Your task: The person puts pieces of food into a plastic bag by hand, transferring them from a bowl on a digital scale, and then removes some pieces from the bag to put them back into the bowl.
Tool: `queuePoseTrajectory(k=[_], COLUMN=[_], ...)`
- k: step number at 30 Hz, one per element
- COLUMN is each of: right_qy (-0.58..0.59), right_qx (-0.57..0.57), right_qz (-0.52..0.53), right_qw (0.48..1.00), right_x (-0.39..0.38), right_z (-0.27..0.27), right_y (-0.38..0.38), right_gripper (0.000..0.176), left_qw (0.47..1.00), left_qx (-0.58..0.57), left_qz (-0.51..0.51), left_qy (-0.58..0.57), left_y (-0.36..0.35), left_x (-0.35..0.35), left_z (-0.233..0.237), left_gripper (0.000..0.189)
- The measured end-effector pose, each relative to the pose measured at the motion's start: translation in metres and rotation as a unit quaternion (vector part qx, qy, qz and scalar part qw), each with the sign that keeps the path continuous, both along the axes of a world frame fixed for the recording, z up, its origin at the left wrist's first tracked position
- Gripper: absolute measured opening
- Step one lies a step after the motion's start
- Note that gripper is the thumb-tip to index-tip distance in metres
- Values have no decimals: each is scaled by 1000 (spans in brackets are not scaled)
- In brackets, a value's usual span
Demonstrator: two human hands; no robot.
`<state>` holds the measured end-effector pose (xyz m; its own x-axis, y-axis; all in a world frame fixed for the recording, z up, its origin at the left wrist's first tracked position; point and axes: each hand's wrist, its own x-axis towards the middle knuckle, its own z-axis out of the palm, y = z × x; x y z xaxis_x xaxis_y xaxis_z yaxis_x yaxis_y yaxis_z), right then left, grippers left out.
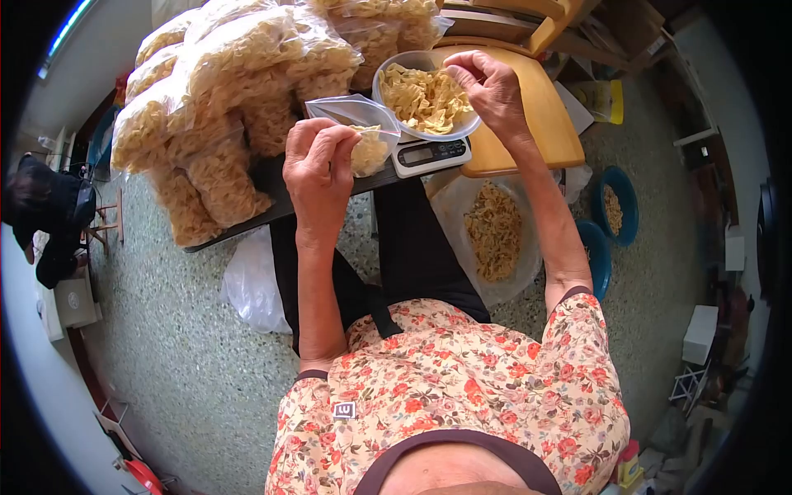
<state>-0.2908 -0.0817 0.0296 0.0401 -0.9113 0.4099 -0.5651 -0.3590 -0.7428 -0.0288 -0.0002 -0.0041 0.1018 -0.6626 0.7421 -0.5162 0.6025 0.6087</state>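
My left hand (318, 169) is closed on the edge of a clear zip bag (351, 109), which is propped open with some pale yellow dried pieces (370, 155) in its bottom. My right hand (492, 95) is over the right rim of a clear plastic bowl (473, 125), thumb and fingers pinched together; whatever is between the fingertips is too small to make out. Wrinkled yellow dried slices (425, 97) fill much of the bowl. The bowl rests on a white digital scale (431, 157), just right of the bag.
Filled bags (239, 70) are piled on the dark table (289, 183) at the left. A wooden chair seat (540, 107) is at the right. On the floor are an open bag of dried pieces (495, 231) and blue basins (617, 183). Another person (54, 210) is far left.
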Motion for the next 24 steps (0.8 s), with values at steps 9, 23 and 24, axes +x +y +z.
queuePoseTrajectory(k=[9, 23, 24], right_qy=[175, 184, 184], right_qx=[-87, -103, -102], right_qz=[77, 54, 55], right_qw=[978, 976, 976], right_x=[8, 11, 12], right_z=[-25, -26, -23], right_y=[-47, -43, -41], right_gripper=[24, 9, 9], left_qw=[997, 997, 997], left_qx=[-1, -7, -6], left_qz=[3, 13, 13], left_qy=[-74, -78, -78], left_y=[9, 10, 11], left_x=[-1, 0, 0], left_z=[11, 17, 18], left_gripper=[16, 17, 17])
